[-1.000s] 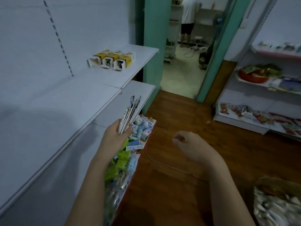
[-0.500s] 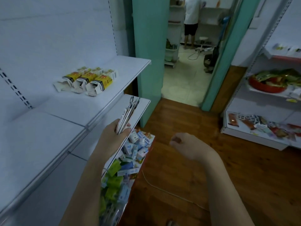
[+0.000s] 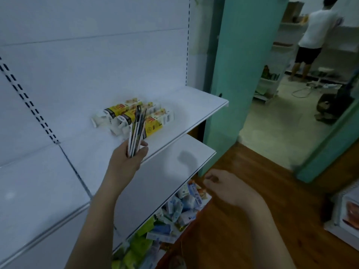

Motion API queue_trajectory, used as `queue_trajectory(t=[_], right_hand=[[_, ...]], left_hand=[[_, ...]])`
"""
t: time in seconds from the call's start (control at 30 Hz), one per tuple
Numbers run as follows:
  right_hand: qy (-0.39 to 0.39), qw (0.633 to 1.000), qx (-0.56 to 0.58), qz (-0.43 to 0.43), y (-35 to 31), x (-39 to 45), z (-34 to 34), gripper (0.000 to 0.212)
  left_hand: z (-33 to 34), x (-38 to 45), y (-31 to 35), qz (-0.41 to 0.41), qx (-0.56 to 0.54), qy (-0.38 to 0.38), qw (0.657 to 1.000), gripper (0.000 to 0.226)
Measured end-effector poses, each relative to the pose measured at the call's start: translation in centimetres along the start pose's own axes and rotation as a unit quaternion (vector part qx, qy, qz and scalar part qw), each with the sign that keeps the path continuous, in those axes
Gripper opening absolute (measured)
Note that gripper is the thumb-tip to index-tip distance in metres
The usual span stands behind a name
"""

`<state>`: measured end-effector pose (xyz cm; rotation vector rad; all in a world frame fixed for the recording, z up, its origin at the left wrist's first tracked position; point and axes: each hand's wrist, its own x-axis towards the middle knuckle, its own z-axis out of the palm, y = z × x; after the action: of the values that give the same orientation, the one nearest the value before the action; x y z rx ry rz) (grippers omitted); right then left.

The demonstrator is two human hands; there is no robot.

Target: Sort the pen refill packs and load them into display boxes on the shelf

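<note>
Item: pen refill packs (image 3: 137, 131), a thin sheaf of flat carded sleeves, held upright in front of the display boxes (image 3: 134, 117) on the upper shelf (image 3: 194, 105). Handling, by judgement: light, slim, somewhat flexible, glossy and likely to slide or fan apart; best held low around the bundle, squeezed flat face to face.

Left hand (image 3: 126, 162): fingers and thumb curled round the lower end of the sheaf, tops splaying slightly above.

Display boxes: three yellow-and-white cartons lying side by side, open ends toward the shelf front.

Right hand (image 3: 225, 186): hanging near the lower shelf (image 3: 174, 171), fingers loosely curled, holding nothing visible.
</note>
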<state>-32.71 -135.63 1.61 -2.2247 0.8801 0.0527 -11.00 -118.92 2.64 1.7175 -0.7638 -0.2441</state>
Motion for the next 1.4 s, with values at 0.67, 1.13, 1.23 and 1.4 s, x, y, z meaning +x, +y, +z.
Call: queue_trajectory(t=[0.67,1.13,1.23,1.4], right_hand=[[-0.096,0.922,0.098,-0.361,-14.9,25.2,-3.1,0.008],[-0.389,0.8,0.262,-0.373,-18.4,29.6,-1.7,0.013],[-0.412,0.8,0.227,-0.372,-18.3,30.5,-2.1,0.014],[-0.434,0.794,0.171,-0.39,-18.8,30.2,-1.8,0.016]], left_hand=[[-2.8,12.9,-2.0,0.022,-0.238,0.376,0.895,0.054],[1.6,16.1,1.4,-0.017,-0.15,0.411,0.899,0.016],[1.4,15.9,1.5,0.007,-0.248,0.485,0.839,0.01],[1.8,17.3,1.8,0.043,-0.34,0.548,0.763,0.01]])
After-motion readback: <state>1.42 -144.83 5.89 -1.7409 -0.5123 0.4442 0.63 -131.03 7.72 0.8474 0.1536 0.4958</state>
